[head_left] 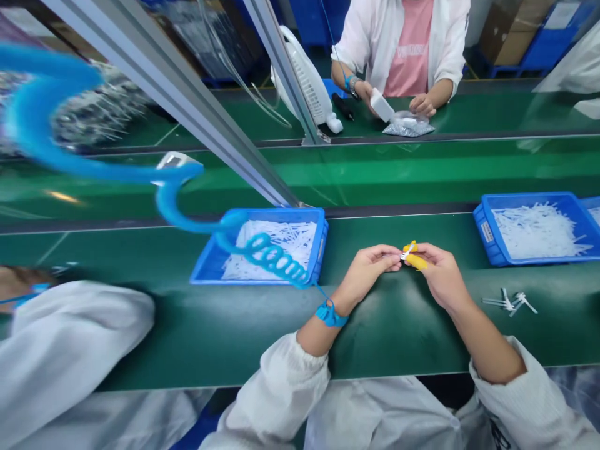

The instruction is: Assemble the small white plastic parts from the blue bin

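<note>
My left hand [370,270] and my right hand [438,272] meet over the green bench [225,325]. Between their fingertips is a small white plastic piece [407,252]. My right hand grips a yellow-handled tool [415,258] closed on that piece, while my left hand pinches the piece's other end. A blue wrist strap [330,314] circles my left wrist, and its coiled blue cord [272,256] runs up to the left. A blue tray [213,265] of white plastic pieces stands just left of my hands.
A second blue tray [487,234] of white pieces stands at the right, with several loose white pieces [509,303] in front of it. A person in a white sleeve [65,350] sits at my left. Across the conveyor [422,169] another person handles a white block [382,104] and a bag [407,125]. An aluminium post [197,112] slants overhead.
</note>
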Demonstrator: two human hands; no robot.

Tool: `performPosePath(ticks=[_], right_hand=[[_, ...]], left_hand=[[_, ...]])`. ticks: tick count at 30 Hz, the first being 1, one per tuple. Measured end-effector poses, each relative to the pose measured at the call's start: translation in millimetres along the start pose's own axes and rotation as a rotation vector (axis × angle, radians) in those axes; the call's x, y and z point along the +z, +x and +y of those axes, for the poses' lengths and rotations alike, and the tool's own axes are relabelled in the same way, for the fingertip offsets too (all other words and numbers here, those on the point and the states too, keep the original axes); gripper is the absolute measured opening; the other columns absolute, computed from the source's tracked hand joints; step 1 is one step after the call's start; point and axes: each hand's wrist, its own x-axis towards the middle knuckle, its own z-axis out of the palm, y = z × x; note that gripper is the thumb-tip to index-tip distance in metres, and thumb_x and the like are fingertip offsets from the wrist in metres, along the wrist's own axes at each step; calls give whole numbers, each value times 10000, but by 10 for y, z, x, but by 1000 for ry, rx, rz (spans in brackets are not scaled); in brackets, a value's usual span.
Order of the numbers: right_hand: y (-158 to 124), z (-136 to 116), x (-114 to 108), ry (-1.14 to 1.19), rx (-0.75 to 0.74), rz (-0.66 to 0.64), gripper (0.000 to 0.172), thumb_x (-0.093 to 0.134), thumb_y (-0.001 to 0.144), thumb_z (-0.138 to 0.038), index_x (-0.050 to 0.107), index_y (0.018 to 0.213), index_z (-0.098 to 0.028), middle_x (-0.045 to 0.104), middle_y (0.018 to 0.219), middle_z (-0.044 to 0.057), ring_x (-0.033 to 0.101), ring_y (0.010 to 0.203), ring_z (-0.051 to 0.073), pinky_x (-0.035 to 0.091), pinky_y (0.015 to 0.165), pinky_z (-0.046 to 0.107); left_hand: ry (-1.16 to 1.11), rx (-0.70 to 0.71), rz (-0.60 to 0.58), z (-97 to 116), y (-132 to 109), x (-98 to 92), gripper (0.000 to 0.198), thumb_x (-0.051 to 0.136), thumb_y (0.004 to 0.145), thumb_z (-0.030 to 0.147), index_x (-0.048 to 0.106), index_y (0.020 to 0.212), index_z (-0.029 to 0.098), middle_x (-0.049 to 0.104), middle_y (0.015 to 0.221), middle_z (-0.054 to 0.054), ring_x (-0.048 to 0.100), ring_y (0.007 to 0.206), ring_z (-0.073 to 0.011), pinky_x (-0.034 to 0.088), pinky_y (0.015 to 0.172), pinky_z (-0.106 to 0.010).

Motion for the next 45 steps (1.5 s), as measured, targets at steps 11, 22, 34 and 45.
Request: performPosePath(ticks=[11, 22, 34, 45], right_hand=[[-19, -69, 54, 66, 67, 6, 418, 1047, 615, -459, 842, 897, -228, 790, 927, 43, 750, 865, 193, 664, 884, 346], [-12, -31, 38, 25, 75, 21, 454, 1053, 595, -455, 835, 911, -212, 785, 880, 43, 744, 809, 200, 661, 854, 366], [-29, -24, 50, -59, -5, 24, 446, 1032, 632, -496, 835, 913, -210, 786, 868, 49, 749, 798, 208, 645, 812, 353], [-51, -80, -31, -222, -67, -43, 370, 981, 722, -504, 833, 918, -227, 807, 900, 57, 775, 838, 240, 649, 843, 381]], left_hand=[[11, -35, -11, -16, 3, -20, 366, 893, 823, 439, 786, 999, 138, 796, 949, -72, 740, 862, -146, 610, 868, -274], [177, 38, -25, 5, -15, 18, 284, 778, 910, 419, 763, 972, 142, 787, 900, -73, 720, 801, -158, 604, 815, -298], [157, 69, 48, -4, -46, 69, 299, 786, 901, 430, 763, 949, 136, 784, 866, -70, 718, 771, -158, 610, 789, -303], [277, 155, 57, -23, -76, 66, 216, 774, 915, 382, 793, 944, 170, 801, 867, -52, 735, 779, -171, 616, 786, -303]])
